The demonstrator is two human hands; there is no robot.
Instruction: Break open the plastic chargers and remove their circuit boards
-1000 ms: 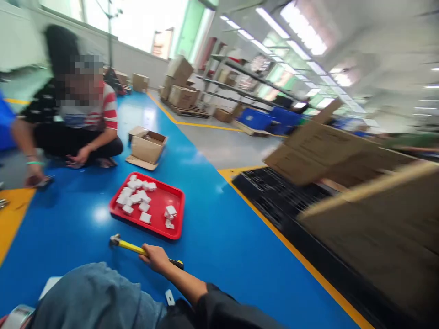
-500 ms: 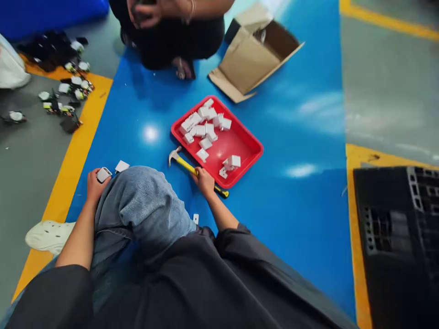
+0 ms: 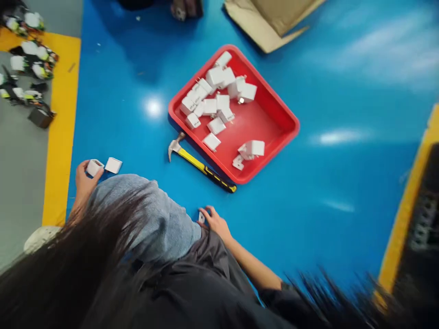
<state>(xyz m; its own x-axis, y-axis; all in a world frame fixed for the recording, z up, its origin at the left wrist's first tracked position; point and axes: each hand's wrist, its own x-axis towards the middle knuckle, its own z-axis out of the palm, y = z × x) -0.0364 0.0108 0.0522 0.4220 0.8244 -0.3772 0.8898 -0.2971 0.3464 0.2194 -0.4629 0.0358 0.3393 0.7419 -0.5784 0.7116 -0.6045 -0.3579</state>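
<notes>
I'd leave the red tray (image 3: 257,123) and hammer (image 3: 202,167) ahead of my right hand (image 3: 218,225), steady the white casing (image 3: 93,167) gripped in my left hand (image 3: 85,183), and lift the small plate (image 3: 201,218) by its edges; my right fingers touch it, closed or not I can't tell. I count one tray, its overlapping white blocks (image 3: 210,106) past counting, one hammer, two casings, the loose casing (image 3: 113,165) just right of my left hand, one plate.

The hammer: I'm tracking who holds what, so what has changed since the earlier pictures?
The right hand has let go of the hammer, which now lies on the blue floor beside the red tray, and has drawn back to the small white piece. The left hand still holds a white casing; the white blocks in the tray look undisturbed.
</notes>
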